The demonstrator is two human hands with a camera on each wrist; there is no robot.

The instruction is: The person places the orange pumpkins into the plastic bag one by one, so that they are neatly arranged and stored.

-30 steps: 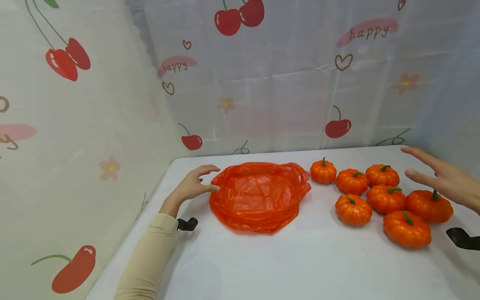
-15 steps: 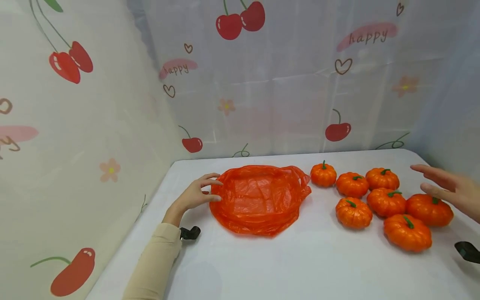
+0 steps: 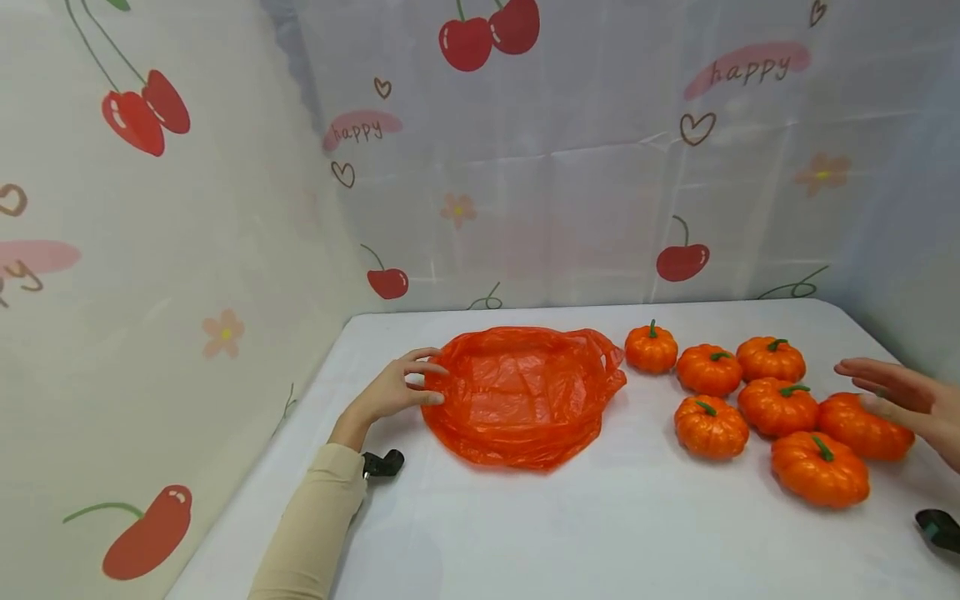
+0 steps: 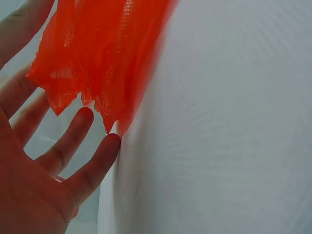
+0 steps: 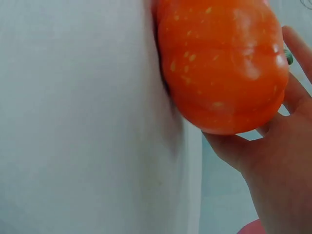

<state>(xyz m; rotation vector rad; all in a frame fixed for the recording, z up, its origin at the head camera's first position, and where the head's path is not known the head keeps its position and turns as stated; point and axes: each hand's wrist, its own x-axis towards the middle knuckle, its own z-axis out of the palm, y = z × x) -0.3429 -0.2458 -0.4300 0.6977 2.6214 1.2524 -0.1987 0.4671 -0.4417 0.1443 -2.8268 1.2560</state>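
The orange plastic bag [image 3: 517, 417] lies on the left half of the white desk [image 3: 562, 533], its mouth spread wide and facing up, its long axis running left to right, with a handle loop at the right end. It is thin, see-through and crinkled, glossy along the folds. The left hand [image 3: 393, 387] is at its left edge, fingers spread and relaxed, fingertips at the gathered plastic. On the right half of the desk, the rightmost pumpkin [image 3: 862, 429] sits with its wider axis roughly left to right; its green stem, seen from the right wrist, points up from the desk. Its skin is shiny, ribbed orange with pale yellow flecks. The right hand [image 3: 911, 404] is beside and partly over it, fingers extended and thumb apart; whether they touch I cannot tell. Six other pumpkins [image 3: 777, 407] cluster to its left, green-stemmed too. A beige sleeve [image 3: 307, 525] covers the left forearm, and a cherry-print curtain [image 3: 570, 192] stands behind the desk.
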